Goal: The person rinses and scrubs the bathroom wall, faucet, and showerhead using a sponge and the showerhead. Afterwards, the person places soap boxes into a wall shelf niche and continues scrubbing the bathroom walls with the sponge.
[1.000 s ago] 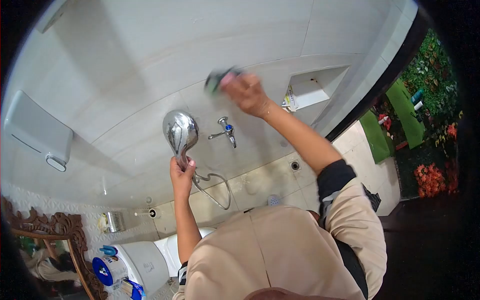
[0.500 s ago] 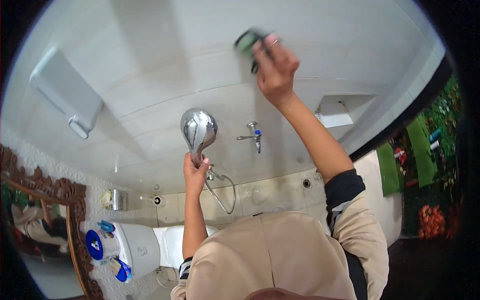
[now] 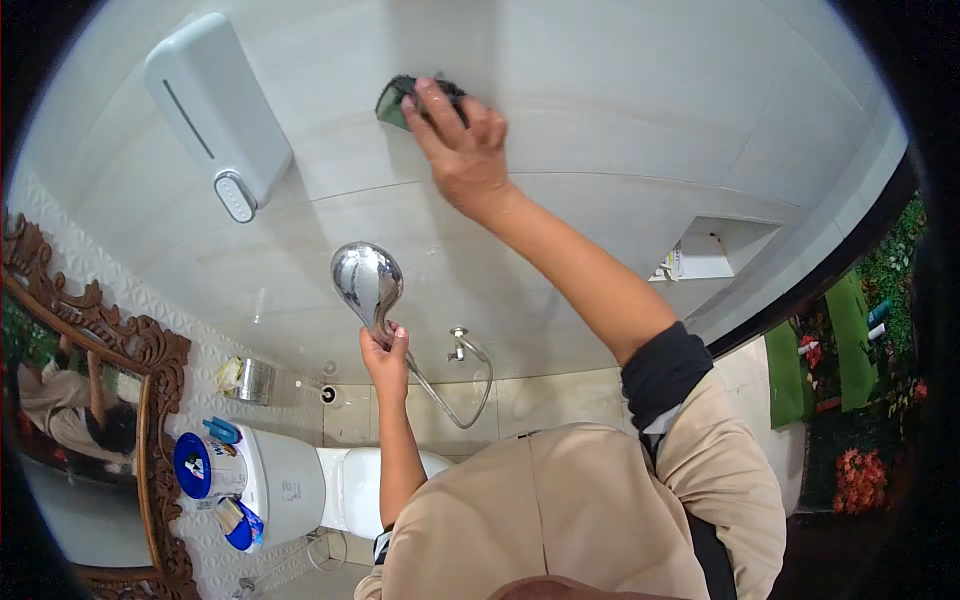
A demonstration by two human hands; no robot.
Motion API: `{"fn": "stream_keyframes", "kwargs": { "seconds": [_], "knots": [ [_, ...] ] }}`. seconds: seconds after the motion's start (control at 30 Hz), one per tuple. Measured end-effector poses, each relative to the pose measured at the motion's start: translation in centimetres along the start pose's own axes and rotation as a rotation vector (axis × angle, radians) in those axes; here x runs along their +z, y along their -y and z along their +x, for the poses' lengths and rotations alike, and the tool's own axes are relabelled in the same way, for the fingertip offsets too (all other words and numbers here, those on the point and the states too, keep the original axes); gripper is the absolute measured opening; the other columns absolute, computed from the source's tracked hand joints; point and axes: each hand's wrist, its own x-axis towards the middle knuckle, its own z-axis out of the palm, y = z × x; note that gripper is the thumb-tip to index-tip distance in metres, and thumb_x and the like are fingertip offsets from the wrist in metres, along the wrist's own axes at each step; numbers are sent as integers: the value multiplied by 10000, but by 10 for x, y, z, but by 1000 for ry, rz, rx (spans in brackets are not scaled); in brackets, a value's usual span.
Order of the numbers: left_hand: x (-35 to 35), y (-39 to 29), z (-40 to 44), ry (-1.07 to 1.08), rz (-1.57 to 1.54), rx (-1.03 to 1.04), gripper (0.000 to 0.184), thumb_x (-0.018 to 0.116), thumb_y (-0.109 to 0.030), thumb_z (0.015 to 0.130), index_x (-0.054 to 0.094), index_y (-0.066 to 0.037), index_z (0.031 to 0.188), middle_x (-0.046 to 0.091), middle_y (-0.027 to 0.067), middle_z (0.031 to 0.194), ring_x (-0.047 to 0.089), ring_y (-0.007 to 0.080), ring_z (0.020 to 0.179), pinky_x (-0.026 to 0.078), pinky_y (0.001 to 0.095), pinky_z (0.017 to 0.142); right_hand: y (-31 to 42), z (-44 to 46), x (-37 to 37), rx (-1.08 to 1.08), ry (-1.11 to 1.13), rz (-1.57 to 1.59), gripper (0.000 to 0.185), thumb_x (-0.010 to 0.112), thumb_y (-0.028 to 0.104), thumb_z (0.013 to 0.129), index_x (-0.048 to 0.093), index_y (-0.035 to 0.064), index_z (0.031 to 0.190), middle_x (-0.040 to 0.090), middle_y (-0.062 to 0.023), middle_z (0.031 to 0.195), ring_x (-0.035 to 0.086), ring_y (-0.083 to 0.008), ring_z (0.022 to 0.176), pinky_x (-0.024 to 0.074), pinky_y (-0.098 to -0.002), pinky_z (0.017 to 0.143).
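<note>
My left hand (image 3: 387, 355) is closed around the handle of a chrome shower head (image 3: 368, 280), its round end tilted up in front of the wall. A metal hose (image 3: 470, 415) loops below it to a wall valve (image 3: 457, 345). Higher up, my right hand (image 3: 462, 155) presses a green and black scrubbing pad (image 3: 393, 104) against the pale tiled wall (image 3: 600, 110). Its fingers are bent over the pad and cover part of it.
A white dispenser (image 3: 225, 120) is mounted at the upper left. A recessed niche (image 3: 735, 245) holds a small item at the right. Lower left are a carved mirror frame (image 3: 165, 385), a paper holder (image 3: 257, 381) and a toilet (image 3: 290, 487) with tubs on its tank. Greenery (image 3: 890, 290) lies far right.
My right hand has moved left along the wall with the scrubbing pad, nearer the dispenser. The view has shifted left, and my right forearm now covers the tap. The shower head stays in my left hand.
</note>
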Motion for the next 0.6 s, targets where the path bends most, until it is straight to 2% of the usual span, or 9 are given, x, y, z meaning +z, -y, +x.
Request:
{"fn": "stream_keyframes", "kwargs": {
  "seconds": [0.03, 0.13, 0.17, 0.23, 0.3, 0.4, 0.47, 0.57, 0.6],
  "knots": [
    [-3, 1, -1, 0, -1, 0, 186, 578, -27, 737, 437, -58, 853, 461, -10, 720, 421, 55, 610, 364, 182, 567, 11, -6, 5, -1, 0, 0, 353, 528, 165, 638, 578, 101, 981, 382, 13, 1240, 380, -174, 906, 286, -321, 715],
    [-13, -2, 0, -9, -16, 2, 182, 579, -29, 739, 437, -57, 850, 460, -12, 714, 419, 53, 607, 359, 183, 559, 43, -45, 15, -643, 325, 205, 291, 521, 182, 659, 603, 116, 931, 373, 18, 1249, 384, -171, 946, 317, -319, 681],
    [-17, -4, 0, 6, 10, 11, 181, 580, -31, 738, 436, -56, 846, 457, -14, 705, 415, 51, 601, 356, 184, 552, 41, -48, 17, -643, 320, 204, 291, 521, 182, 659, 603, 116, 931, 373, 18, 1249, 384, -171, 946, 317, -319, 681],
    [-25, -8, 2, 21, 36, 23, 180, 581, -32, 738, 436, -55, 842, 454, -17, 696, 412, 49, 596, 353, 184, 545, 38, -49, 19, -618, 360, 221, 263, 528, 182, 667, 613, 117, 907, 375, 30, 1245, 386, -166, 951, 321, -315, 678],
    [-31, -9, 3, 50, 55, 10, 179, 585, -38, 736, 437, -55, 836, 446, -21, 679, 404, 46, 580, 345, 183, 527, 33, -23, 15, -274, 50, 56, 309, 552, 161, 657, 590, 121, 960, 378, 29, 1240, 382, -177, 942, 321, -323, 672],
    [-36, -2, 8, 37, 62, 30, 182, 586, -38, 734, 437, -54, 836, 440, -21, 674, 400, 45, 570, 343, 181, 514, 36, -28, 18, 87, 1, 30, 336, 552, 160, 656, 576, 122, 989, 373, 24, 1245, 377, -184, 955, 331, -324, 678],
    [-40, 0, 12, 58, 58, 12, 182, 585, -35, 734, 437, -53, 837, 440, -21, 677, 403, 46, 571, 346, 180, 512, 51, -61, 23, -402, 191, 179, 295, 551, 160, 660, 594, 121, 949, 369, 23, 1248, 388, -181, 929, 339, -316, 674],
    [-38, -4, 14, 96, 24, -16, 185, 585, -33, 732, 438, -50, 844, 444, -20, 688, 409, 47, 584, 355, 181, 515, 41, -81, 14, -825, 494, 296, 250, 550, 161, 661, 611, 119, 900, 371, 24, 1246, 398, -185, 895, 343, -303, 674],
    [-39, -6, 15, 116, 11, -39, 189, 586, -33, 731, 440, -48, 849, 449, -19, 696, 412, 47, 595, 361, 182, 520, 37, -82, 16, -727, 456, 318, 203, 553, 161, 675, 622, 110, 859, 356, 17, 1257, 411, -188, 866, 349, -304, 677]
  ]
}}
